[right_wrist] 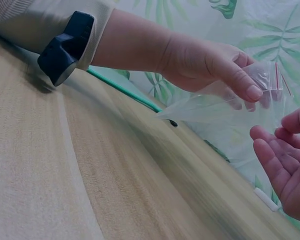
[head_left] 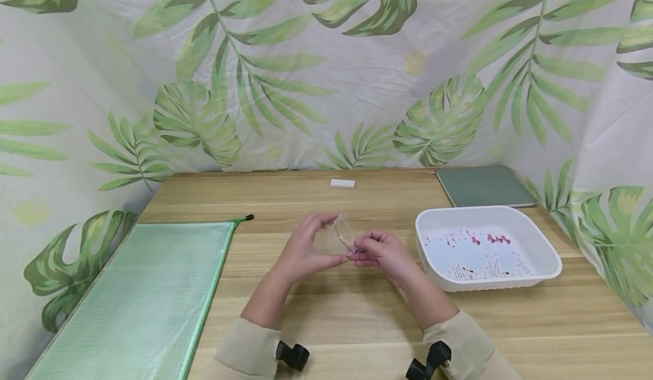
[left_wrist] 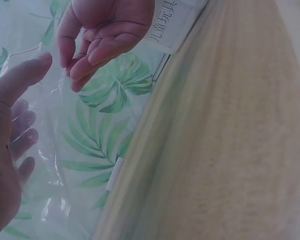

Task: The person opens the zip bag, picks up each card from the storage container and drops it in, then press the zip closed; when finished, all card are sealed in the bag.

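Note:
A clear plastic zip bag (head_left: 340, 233) with a red line along its mouth is held above the middle of the table. My left hand (head_left: 306, 247) holds it between thumb and fingers; the right wrist view shows the thumb over the bag's near side (right_wrist: 230, 112) and fingers behind. Thumb and fingertips of my right hand (head_left: 384, 254) pinch the bag's edge near its mouth. In the left wrist view the see-through film (left_wrist: 52, 150) hangs between both hands. I see nothing inside the bag.
To the right stands a white plastic basket (head_left: 490, 283) with printed sheets inside. Behind it lies a dark green notebook (head_left: 484, 184). A small white block (head_left: 342, 183) sits near the table's back edge. At left lies a green mesh zip pouch (head_left: 138, 295).

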A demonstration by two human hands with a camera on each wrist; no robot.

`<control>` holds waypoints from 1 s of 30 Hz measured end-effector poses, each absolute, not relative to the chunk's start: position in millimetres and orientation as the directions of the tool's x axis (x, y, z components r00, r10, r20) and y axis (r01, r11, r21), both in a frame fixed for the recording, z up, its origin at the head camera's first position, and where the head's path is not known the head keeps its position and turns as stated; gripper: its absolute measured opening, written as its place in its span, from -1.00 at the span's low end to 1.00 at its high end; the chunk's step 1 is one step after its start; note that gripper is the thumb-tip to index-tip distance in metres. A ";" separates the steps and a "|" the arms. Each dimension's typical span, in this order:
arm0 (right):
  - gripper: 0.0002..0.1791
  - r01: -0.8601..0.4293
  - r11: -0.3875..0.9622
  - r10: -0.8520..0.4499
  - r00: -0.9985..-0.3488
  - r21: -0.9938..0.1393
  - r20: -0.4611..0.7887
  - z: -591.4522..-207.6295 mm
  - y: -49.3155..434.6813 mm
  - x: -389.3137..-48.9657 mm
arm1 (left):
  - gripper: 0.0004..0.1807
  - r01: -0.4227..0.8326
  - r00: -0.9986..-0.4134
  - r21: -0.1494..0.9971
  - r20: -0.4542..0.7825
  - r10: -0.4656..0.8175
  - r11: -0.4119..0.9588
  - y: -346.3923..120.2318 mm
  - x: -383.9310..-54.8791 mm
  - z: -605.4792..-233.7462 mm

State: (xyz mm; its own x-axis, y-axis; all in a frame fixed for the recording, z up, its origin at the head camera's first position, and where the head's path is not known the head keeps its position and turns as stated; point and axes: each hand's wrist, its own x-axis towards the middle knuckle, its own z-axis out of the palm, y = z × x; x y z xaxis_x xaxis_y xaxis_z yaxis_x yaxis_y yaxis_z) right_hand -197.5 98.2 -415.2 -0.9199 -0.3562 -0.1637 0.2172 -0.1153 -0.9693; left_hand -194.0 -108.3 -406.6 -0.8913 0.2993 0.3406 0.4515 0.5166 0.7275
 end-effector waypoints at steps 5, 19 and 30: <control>-0.90 0.206 -0.078 -0.343 -0.924 -0.975 -0.168 -415.6 99.0 -196.8 | -0.16 0.449 -0.892 0.725 0.330 0.309 0.522 -109.4 -195.5 -406.9; -0.61 -0.052 0.177 -0.179 -0.984 -0.983 0.019 -364.5 159.8 -197.8 | -0.05 0.322 -0.936 0.766 0.172 0.307 0.556 -116.1 -200.2 -426.5; -0.49 0.010 0.698 -0.096 -0.989 -0.716 -0.108 -365.1 270.4 -226.9 | -0.15 0.357 -0.929 0.733 0.216 0.299 0.579 -115.3 -200.8 -436.3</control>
